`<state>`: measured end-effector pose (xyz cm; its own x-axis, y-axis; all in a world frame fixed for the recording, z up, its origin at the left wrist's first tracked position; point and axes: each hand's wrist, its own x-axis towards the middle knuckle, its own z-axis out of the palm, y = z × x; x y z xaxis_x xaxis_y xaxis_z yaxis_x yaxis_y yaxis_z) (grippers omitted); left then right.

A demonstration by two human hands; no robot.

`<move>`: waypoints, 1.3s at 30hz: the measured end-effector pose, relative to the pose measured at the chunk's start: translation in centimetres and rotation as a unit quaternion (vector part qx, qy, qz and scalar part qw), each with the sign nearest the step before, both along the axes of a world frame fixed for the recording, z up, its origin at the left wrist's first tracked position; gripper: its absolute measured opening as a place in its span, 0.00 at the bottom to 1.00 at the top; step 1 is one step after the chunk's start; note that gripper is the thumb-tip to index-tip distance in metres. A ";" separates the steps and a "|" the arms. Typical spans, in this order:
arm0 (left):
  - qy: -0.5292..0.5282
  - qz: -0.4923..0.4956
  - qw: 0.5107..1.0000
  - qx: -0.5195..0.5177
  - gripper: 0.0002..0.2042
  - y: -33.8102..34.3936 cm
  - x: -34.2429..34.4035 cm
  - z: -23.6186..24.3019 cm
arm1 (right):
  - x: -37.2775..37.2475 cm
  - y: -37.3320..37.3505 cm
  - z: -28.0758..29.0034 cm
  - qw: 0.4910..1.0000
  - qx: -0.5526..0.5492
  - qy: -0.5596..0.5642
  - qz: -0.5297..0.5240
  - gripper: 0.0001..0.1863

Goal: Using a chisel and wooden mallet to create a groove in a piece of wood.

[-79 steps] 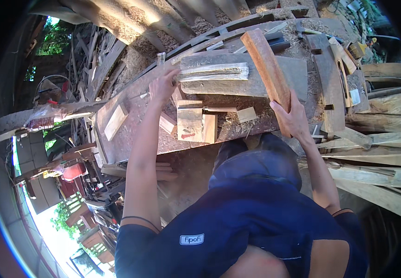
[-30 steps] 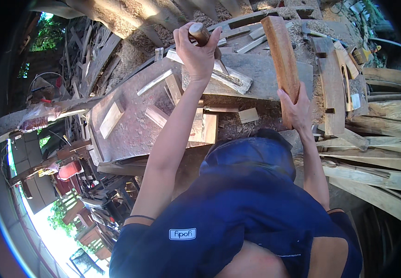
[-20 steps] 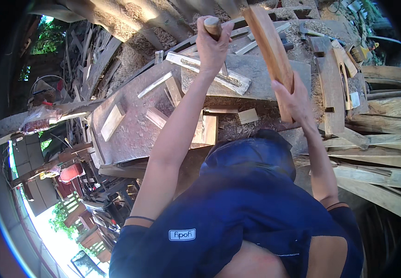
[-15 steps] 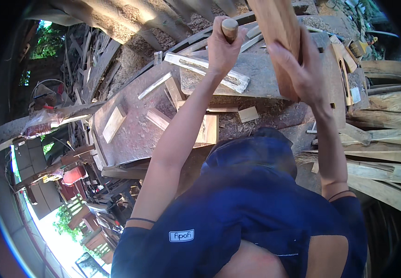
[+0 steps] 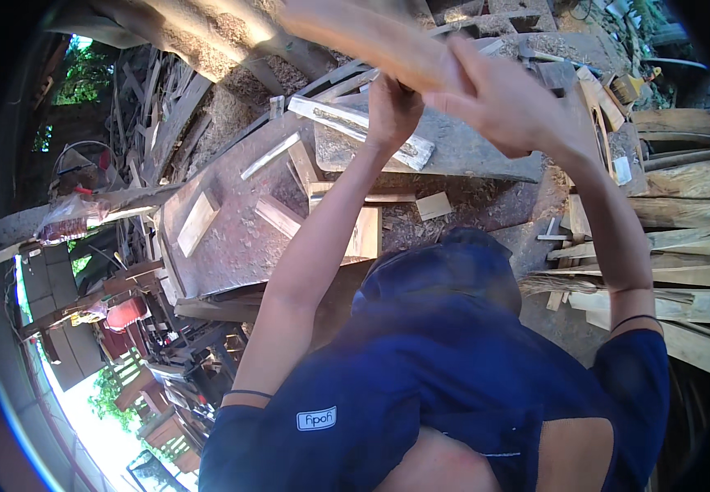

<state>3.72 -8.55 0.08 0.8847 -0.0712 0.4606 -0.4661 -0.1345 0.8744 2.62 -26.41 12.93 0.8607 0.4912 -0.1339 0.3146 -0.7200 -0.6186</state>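
Observation:
My right hand (image 5: pixel 506 102) is wrapped round one end of a thick length of wood (image 5: pixel 363 37), which runs up and to the left, blurred by motion. My left hand (image 5: pixel 394 119) is closed under that wood, above the dark board on the workbench. In it is a tool with a round wooden handle, seen a moment ago; the wood now covers the handle, and its other end is hidden. A whitish, paint-worn strip of wood (image 5: pixel 322 113) lies slantwise on the bench beside my left hand, passing behind the wrist.
Offcuts, among them a pale block (image 5: pixel 199 223) and a small square piece (image 5: pixel 433 206), lie on the dusty bench (image 5: pixel 232 193). Planks (image 5: pixel 687 213) are stacked at the right. A yellow-handled brush (image 5: pixel 638 82) lies at the far right. Shavings cover the ground beyond.
The length of wood has swung from nearly upright to slanting left, over my left hand. My right hand has moved left and slightly up; the left hand has stayed nearly in place.

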 end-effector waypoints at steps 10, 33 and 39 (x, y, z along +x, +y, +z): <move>0.208 0.060 0.966 -0.140 0.08 1.7 -2.0 3.1 | -2.1 -3.1 -6.5 0.982 0.162 -0.022 -0.099 0.39; 0.187 0.055 0.969 -0.152 0.10 3.1 -2.3 1.7 | -2.8 1.0 0.5 0.899 0.412 -0.145 -0.034 0.33; 0.167 -0.030 0.943 -0.286 0.08 2.3 -2.7 0.7 | -1.0 1.1 2.0 0.997 -0.015 0.070 0.017 0.36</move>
<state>0.98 -6.25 0.80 0.9895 0.0497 0.1357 -0.1440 0.4219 0.8951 1.62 -25.33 14.90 0.8152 0.5143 -0.2664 0.2521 -0.7292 -0.6362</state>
